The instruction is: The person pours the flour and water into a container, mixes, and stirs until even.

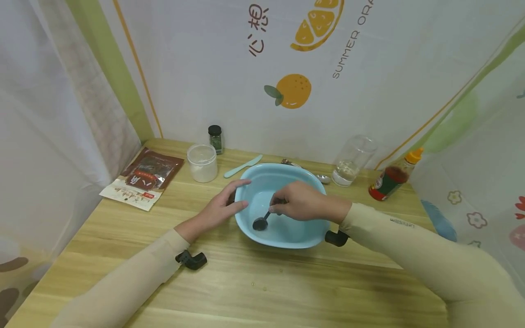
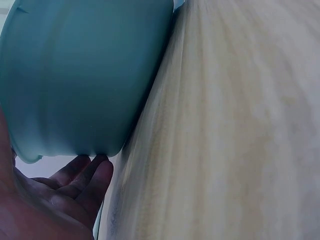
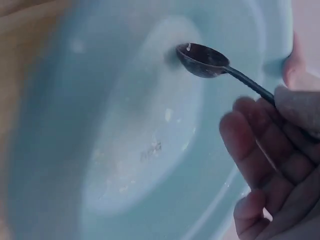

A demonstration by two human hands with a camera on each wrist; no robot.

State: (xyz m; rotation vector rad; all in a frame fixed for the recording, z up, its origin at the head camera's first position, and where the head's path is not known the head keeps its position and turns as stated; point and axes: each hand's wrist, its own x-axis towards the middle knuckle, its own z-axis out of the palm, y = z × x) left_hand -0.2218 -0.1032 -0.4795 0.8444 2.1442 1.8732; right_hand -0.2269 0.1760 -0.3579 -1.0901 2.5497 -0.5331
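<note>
A light blue plastic basin [image 1: 283, 234] stands on the wooden table. My left hand [image 1: 223, 202] grips its left side, index finger and thumb at the rim; in the left wrist view other fingers [image 2: 100, 180] touch the outer wall. Over the basin, my right hand [image 1: 299, 200] pinches the thin handle of a dark spoon [image 1: 260, 223]. The bowl of the spoon hangs inside the basin near its front left. In the right wrist view the dark spoon [image 3: 202, 60] faces up, with a small glint inside, and the basin floor [image 3: 150, 165] shows shiny spots and small dark marks.
Left of the basin are a brown spice packet [image 1: 149, 173], a white-filled jar [image 1: 203, 164], a black-capped herb bottle [image 1: 215, 139] and a pale green knife [image 1: 244, 166]. Behind and right are a metal spoon [image 1: 323, 178], a clear bottle [image 1: 350, 166] and a red sauce bottle [image 1: 391, 180].
</note>
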